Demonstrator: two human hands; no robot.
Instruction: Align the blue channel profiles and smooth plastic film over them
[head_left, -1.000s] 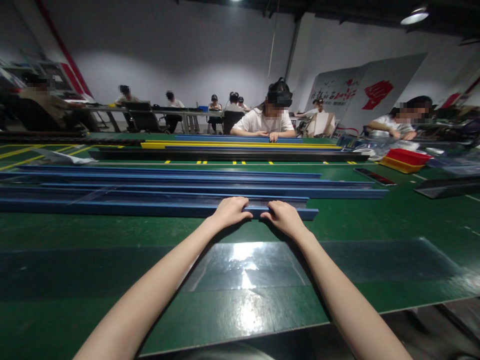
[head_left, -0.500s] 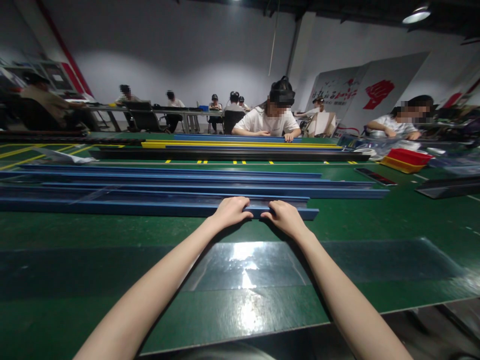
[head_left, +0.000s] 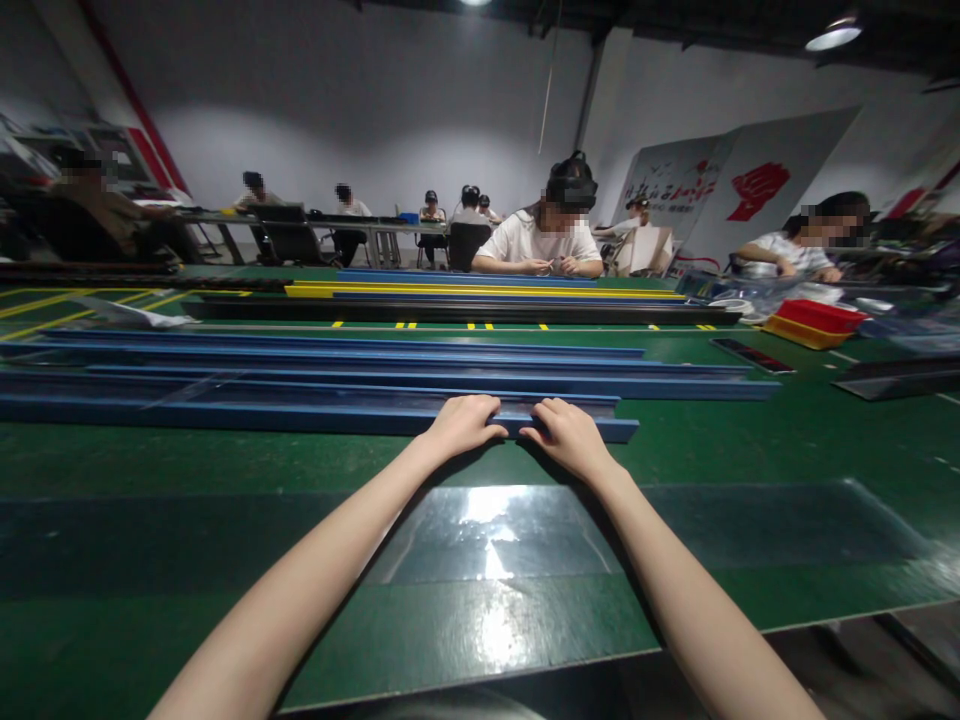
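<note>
A long blue channel strip (head_left: 360,420) lies across the green table, nearest to me of several blue strips. My left hand (head_left: 466,422) grips its near edge, thumb on the front side and fingers curled over into the channel. Close by on the right, my right hand (head_left: 564,430) holds the same edge in the same way, near the strip's right end. A small gap separates the two hands. Between my forearms and beyond them, a clear plastic sheet (head_left: 690,520) lies flat, reflecting the lamp light.
More blue strips (head_left: 675,386) lie just behind. Farther back are a yellow strip (head_left: 450,291) and a black strip (head_left: 465,312). To the right are a phone (head_left: 752,356), a red tray (head_left: 821,318) and a dark profile (head_left: 900,376). A co-worker (head_left: 544,240) sits opposite.
My hands stay on the blue strip; the right one has shifted very slightly left. Across the table, the co-worker has drawn both hands together above the strips.
</note>
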